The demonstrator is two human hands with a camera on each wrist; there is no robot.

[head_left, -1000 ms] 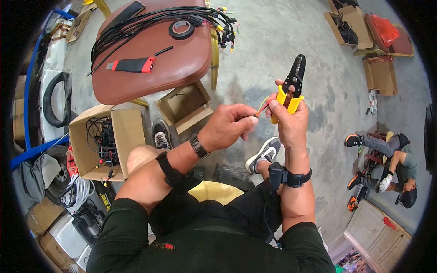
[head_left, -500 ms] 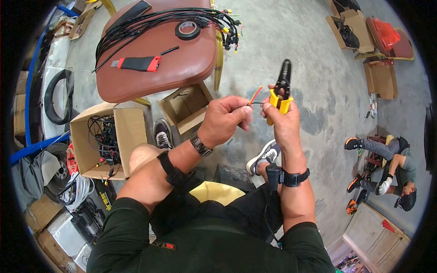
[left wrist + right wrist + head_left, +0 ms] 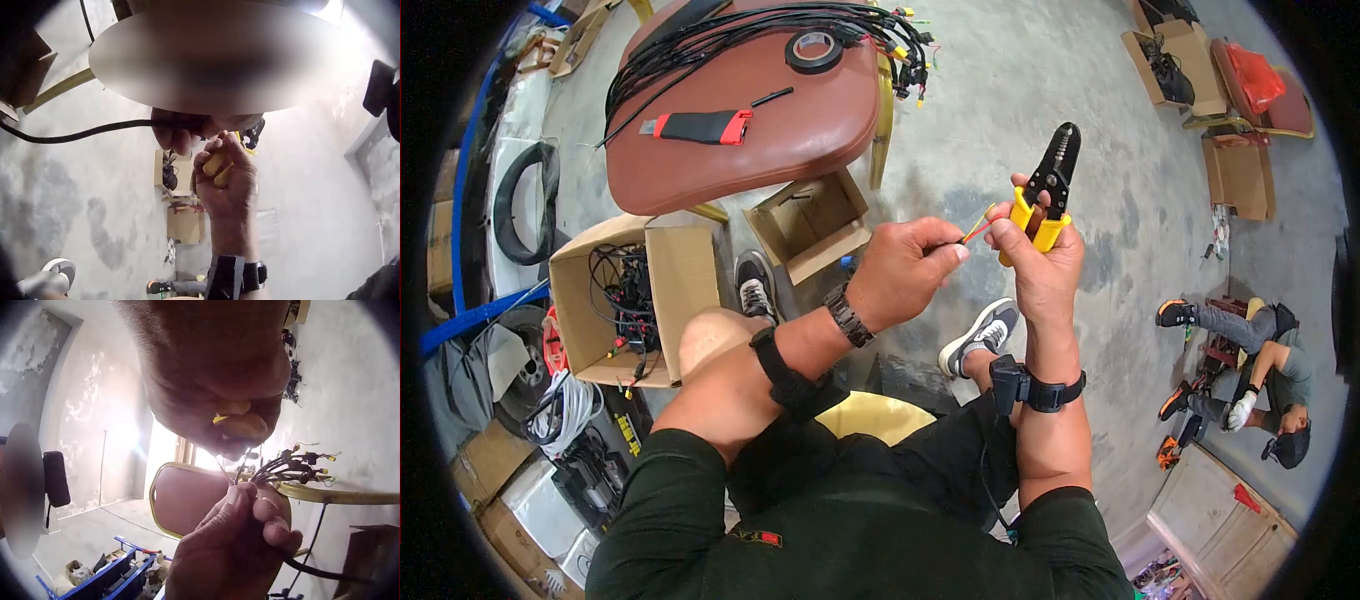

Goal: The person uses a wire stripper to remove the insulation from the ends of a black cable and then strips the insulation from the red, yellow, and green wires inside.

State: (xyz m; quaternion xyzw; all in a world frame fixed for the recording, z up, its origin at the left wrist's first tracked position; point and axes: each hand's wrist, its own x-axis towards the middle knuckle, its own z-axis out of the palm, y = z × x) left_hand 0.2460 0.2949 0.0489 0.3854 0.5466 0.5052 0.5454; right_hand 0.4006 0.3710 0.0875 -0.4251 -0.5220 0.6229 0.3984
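In the head view my left hand [image 3: 905,272] pinches the end of a black cable between thumb and forefinger. The cable [image 3: 81,132] trails off to the left in the left wrist view. Thin colored wires [image 3: 977,232], one yellow and one red, stick out of that end. My right hand [image 3: 1045,270] holds a wire stripper [image 3: 1056,175] with yellow handles and a black head pointing up and away. Its thumb and forefinger meet at the red wire, while the yellow wire stands up loose. Seen from the right wrist, the wires fan out between both hands.
A brown padded chair [image 3: 820,130] ahead carries a bundle of black cables [image 3: 750,35], a roll of black tape [image 3: 813,50] and a red-black utility knife [image 3: 700,127]. Cardboard boxes [image 3: 685,290] stand below it. Another person [image 3: 1270,360] sits far right.
My right hand has moved slightly right with the stripper. Its fingertips have gone from a dark wire to the red one, and the colored wires now lean toward that hand.
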